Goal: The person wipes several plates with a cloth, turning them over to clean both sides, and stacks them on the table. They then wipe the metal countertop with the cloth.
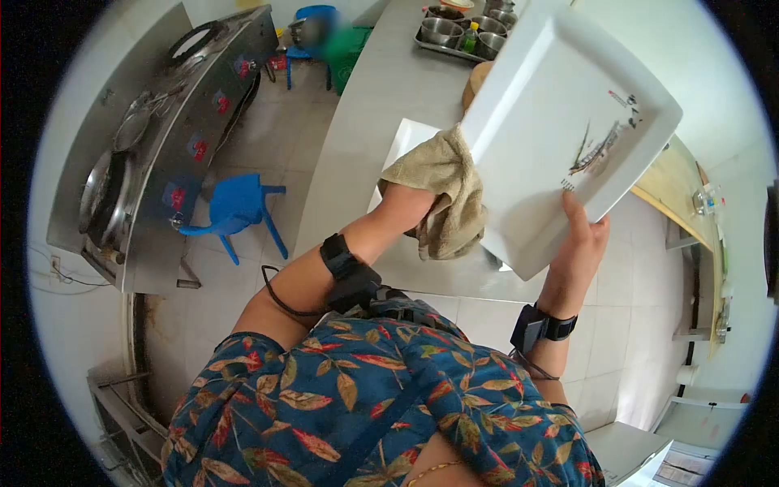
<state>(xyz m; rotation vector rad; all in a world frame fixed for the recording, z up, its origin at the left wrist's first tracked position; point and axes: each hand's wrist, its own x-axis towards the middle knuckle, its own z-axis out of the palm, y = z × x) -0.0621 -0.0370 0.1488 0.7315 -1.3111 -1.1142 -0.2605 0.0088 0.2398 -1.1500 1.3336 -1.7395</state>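
Observation:
A large white rectangular plate (527, 138) with a dark painted design is tilted up in front of me, above the steel counter. My right hand (580, 231) grips its lower right rim, with one finger lying on the inner face. A brown cloth (450, 195) is draped over my left hand (406, 207) and presses against the plate's left edge. Most of my left fingers are hidden under the cloth. Behind the cloth, another white plate (403, 144) lies on the counter, partly covered.
On the counter (357, 122) stands a tray (445, 47) with metal bowls and a green bottle (470, 37). A round wooden board (477, 84) shows behind the plate. Blue stool (235, 207) and steel stove (182, 154) are at left; a wooden shelf (677, 195) is at right.

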